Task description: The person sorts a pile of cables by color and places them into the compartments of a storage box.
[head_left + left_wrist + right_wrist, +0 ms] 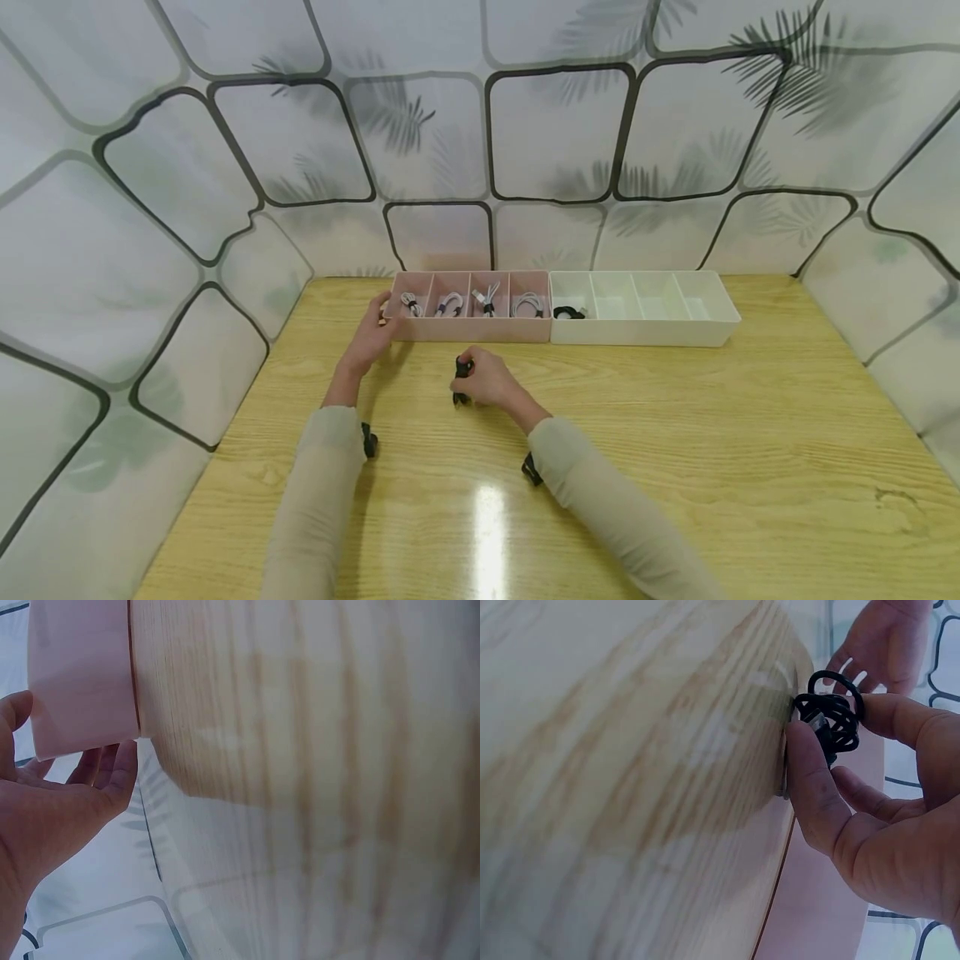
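Note:
My right hand point(492, 381) pinches a coiled black cable point(844, 726) between thumb and fingers, over the table just in front of the pink divided box point(472, 331). A metal plug end shows among the loops in the right wrist view. At the pink box's left end, my left hand point(369, 337) grips the corner, thumb and fingers spread around the end wall. White cables, each bundled with a dark tie, lie in the pink box's compartments; one is a coiled white cable point(527, 305) in the rightmost.
A white divided box point(637, 333) stands end to end with the pink one, with a black cable bundle point(568, 312) in its leftmost compartment. Both sit along the back of the wooden table point(675, 433), close to a patterned cloth wall point(558, 137).

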A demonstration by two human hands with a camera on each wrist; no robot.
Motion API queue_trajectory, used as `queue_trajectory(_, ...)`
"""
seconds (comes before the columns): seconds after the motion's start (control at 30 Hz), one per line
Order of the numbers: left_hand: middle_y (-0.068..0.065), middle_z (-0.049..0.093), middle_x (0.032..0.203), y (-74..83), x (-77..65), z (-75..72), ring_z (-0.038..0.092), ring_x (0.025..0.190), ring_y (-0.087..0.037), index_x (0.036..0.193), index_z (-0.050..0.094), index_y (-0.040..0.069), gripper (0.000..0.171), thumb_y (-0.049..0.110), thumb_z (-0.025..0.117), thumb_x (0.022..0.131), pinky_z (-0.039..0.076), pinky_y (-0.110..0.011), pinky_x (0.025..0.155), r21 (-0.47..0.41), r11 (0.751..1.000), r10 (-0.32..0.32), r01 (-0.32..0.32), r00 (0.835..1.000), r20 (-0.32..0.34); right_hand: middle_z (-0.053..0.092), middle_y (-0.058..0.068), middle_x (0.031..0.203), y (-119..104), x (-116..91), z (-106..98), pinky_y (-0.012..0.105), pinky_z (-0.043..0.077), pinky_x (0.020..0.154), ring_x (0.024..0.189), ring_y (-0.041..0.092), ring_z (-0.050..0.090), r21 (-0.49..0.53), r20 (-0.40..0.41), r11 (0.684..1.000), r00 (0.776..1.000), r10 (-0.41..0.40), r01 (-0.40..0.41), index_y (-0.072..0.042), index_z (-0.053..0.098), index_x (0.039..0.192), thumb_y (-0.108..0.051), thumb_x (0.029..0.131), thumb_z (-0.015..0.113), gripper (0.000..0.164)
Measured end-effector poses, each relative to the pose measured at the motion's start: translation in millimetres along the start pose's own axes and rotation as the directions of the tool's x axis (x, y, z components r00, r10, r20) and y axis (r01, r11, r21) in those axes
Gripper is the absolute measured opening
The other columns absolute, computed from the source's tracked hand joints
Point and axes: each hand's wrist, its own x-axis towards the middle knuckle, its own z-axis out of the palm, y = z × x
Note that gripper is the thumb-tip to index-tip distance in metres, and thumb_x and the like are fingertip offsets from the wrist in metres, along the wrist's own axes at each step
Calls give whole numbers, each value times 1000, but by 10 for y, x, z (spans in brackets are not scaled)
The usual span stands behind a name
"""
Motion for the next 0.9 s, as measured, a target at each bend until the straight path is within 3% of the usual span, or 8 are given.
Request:
queue_trajectory(0.1,-30,19,158,152,-58,2,30,140,-45,159,10,4,70,25,49,105,32,-56,108,-10,999,-35,35,999,16,64,15,97,-5,-6,-8,28,52,51,63,17,60,-7,0,1000,1000,1,-1,0,56,128,-11,87,69,44)
queue_trajectory(0.33,-30,17,159,215,-104,4,28,140,-44,159,9,3,71,27,49,105,32,-55,108,-8,1000,-30,30,999,21,64,15,95,-20,-34,-49,30,54,51,64,18,61,-4,7,1000,1000,5,-5,0,57,126,-9,88,68,40)
queue_trajectory(0.43,-30,16,159,330,-173,9,27,141,-45,158,9,1,70,25,49,105,31,-57,108,-10,999,-43,44,999,31,63,13,92,-19,-31,-59,30,54,51,63,18,61,-3,5,1000,1000,6,-6,0,57,125,-8,88,68,40)
queue_trajectory(0.9,-32,17,158,356,-174,6,28,141,-46,158,9,1,70,25,48,106,32,-58,108,17,998,-55,54,998,30,64,17,104,-3,-69,-146,33,56,58,75,22,65,33,-12,999,999,34,-34,0,59,126,-3,89,65,38)
